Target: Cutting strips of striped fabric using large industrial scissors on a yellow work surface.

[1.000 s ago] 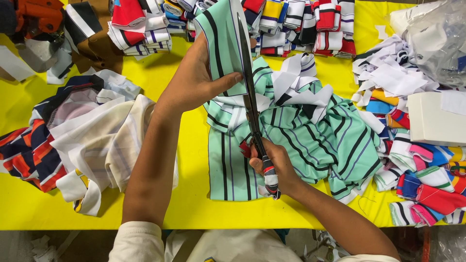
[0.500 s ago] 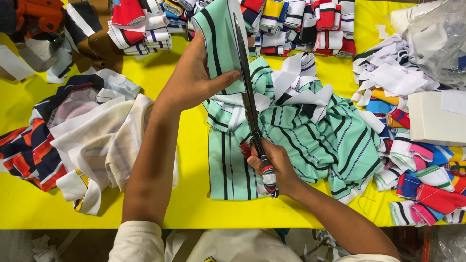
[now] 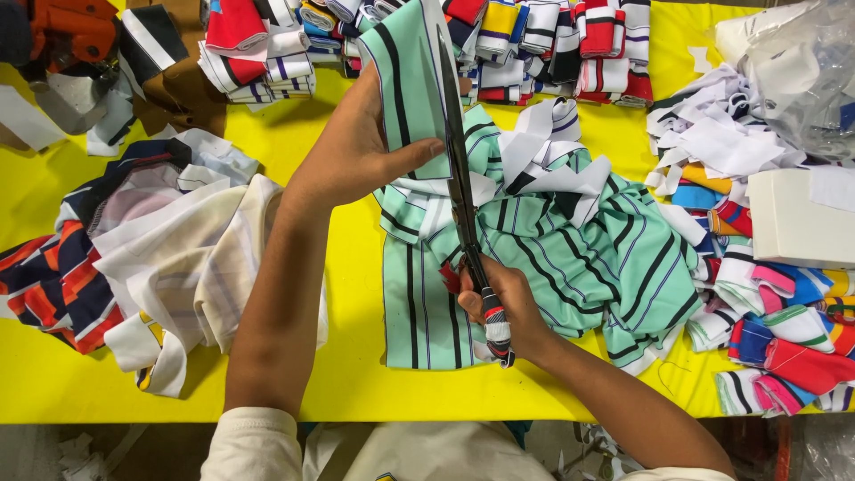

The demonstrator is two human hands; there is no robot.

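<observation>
Around, fabric scraps (image 3: 757, 151); left hand (image 3: 352, 156) fingers gripping green striped cloth (image 3: 405, 71), right hand (image 3: 503, 303) fingers closed on scissors (image 3: 459, 178).

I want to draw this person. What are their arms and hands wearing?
Both arms are bare from the short, cream-white sleeves down. The left hand and right hand wear no gloves, and no rings, watch or bracelets show. The shirt front has a small dark mark near the bottom edge.
</observation>
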